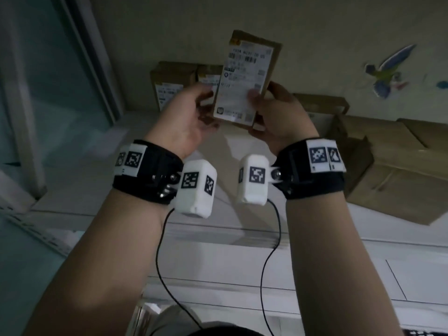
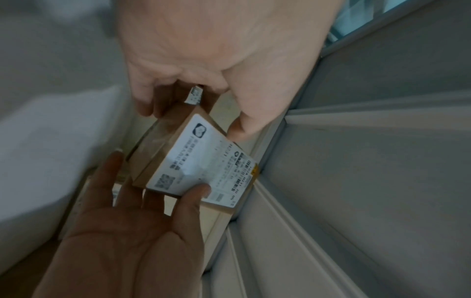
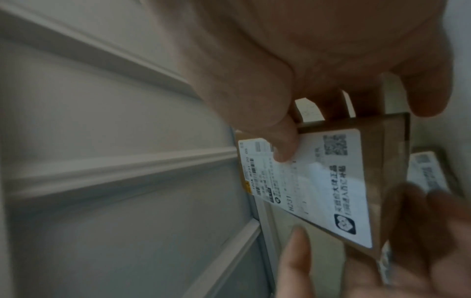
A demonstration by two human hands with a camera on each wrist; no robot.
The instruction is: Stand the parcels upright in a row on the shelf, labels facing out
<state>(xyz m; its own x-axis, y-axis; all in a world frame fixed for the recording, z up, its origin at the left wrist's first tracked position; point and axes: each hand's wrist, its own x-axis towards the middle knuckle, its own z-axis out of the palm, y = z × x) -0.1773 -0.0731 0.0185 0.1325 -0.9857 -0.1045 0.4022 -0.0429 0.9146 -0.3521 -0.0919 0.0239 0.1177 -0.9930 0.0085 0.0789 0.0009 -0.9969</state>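
Together, left hand [image 1: 184, 117] and right hand [image 1: 278, 115] grip one labelled parcel [image 1: 244, 81] upright

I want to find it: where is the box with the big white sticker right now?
In the head view the labelled parcel is mid-air at centre, between the left hand and right hand, before two standing parcels.

Dim cream wall [image 1: 315, 32] (bird sticker [image 1: 385, 73]), perhaps a glass door [image 1: 48, 81] leftward.
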